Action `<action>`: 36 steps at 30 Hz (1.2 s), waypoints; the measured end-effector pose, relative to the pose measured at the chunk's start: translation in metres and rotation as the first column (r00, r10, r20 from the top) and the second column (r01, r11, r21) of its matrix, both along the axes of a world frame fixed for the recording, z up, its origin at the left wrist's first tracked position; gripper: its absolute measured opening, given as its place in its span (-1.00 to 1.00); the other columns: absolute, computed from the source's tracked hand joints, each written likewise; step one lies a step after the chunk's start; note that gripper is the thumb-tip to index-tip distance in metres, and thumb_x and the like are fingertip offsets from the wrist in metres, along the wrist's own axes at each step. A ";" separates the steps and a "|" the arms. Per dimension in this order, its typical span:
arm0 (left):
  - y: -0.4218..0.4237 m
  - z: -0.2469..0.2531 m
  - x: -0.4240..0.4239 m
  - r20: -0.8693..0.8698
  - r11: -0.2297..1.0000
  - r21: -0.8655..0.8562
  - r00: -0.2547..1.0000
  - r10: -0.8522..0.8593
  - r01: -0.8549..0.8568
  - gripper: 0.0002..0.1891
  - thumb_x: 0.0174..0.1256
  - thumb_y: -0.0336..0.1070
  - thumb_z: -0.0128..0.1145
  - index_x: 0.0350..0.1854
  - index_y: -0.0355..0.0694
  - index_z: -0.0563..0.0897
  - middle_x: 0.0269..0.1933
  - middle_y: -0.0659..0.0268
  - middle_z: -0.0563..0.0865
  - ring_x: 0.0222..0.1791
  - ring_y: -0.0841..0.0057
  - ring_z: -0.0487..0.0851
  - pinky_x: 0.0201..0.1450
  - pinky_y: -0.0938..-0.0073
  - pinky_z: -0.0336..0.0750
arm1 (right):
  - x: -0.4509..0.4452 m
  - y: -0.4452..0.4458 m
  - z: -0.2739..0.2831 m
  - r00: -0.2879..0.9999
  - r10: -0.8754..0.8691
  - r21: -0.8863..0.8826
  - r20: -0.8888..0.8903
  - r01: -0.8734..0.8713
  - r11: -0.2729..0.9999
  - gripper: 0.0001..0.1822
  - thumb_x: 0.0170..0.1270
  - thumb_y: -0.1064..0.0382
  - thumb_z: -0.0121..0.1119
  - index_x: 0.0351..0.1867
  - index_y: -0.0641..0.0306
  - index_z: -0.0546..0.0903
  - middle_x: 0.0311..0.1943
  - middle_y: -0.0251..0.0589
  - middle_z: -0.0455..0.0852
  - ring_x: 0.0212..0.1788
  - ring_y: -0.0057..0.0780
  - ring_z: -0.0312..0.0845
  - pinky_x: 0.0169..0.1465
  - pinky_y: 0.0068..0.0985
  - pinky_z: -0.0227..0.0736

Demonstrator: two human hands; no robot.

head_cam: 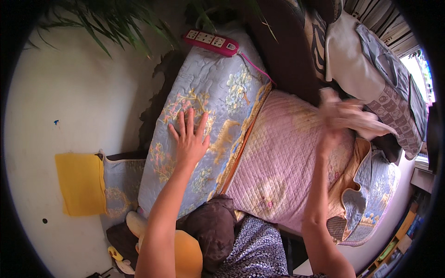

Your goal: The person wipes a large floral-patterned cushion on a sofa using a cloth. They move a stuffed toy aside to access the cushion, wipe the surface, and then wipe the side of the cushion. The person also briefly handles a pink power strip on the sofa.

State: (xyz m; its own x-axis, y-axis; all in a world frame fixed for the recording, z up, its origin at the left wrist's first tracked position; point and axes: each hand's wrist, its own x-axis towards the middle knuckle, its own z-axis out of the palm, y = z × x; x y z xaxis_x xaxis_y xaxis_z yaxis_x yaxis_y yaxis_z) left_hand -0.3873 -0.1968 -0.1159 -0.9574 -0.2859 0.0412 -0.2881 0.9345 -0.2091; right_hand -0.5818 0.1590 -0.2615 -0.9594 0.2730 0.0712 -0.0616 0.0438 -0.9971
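Note:
My left hand (190,140) lies flat with fingers spread on a blue-grey quilted cover (205,74) bearing embroidered trees, flowers and an animal. To the right, my right hand (330,128) grips a pale pink cloth (361,120), both blurred, above a pink diamond-quilted cover (278,149). That pink cover adjoins the blue-grey one along a gold patterned border. A bunched cover edge with brown lining (358,156) lies right of my right forearm.
A pink power strip (212,42) with its cord rests at the far end of the blue-grey cover. Leaves overhang at the top. Dark brown upholstery (285,45) and draped grey cloths (386,62) stand at the upper right. A yellow cloth (81,184) and plush toys lie left.

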 end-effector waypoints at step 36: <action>0.002 -0.014 -0.010 -0.026 1.000 0.006 1.000 -0.014 0.014 -0.17 0.14 -0.07 0.22 0.46 0.25 0.06 0.49 0.20 -0.02 0.48 0.06 -0.09 0.29 -0.40 -0.10 | 0.155 -0.027 -0.152 0.628 0.464 0.316 0.625 -0.747 0.585 -0.37 0.15 0.02 0.18 0.20 0.32 0.37 -0.07 -0.06 0.53 -0.06 -0.20 0.53 0.02 -0.29 0.40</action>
